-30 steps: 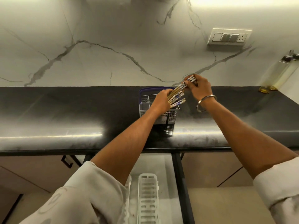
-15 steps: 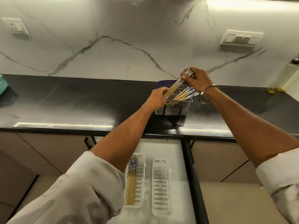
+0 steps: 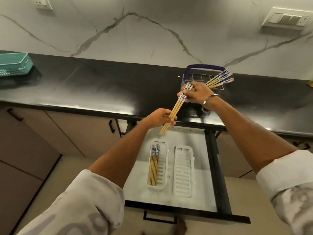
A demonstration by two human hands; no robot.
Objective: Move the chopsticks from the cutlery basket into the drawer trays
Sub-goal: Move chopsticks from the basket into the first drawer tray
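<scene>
A: Held chopsticks (image 3: pixel 174 109)? 
B: Small bundle, bamboo-yellow shafts, blue-and-white patterned tops. Tilted, tops up-right, tips down-left, above the open drawer (image 3: pixel 199 167). Left hand (image 3: pixel 159 118) grips the lower shafts; right hand (image 3: pixel 194 94) pinches the patterned tops.

A: Cutlery basket (image 3: pixel 194 77)? 
B: Wire, dark blue rim, on the black counter (image 3: pixel 101 87). More chopsticks (image 3: pixel 219 79) lean out to the right.

A: Trays? 
B: Two white slotted trays side by side. Left tray (image 3: pixel 163 168) holds chopsticks (image 3: pixel 153 165) lying lengthwise; right tray (image 3: pixel 183 172) bare.
</scene>
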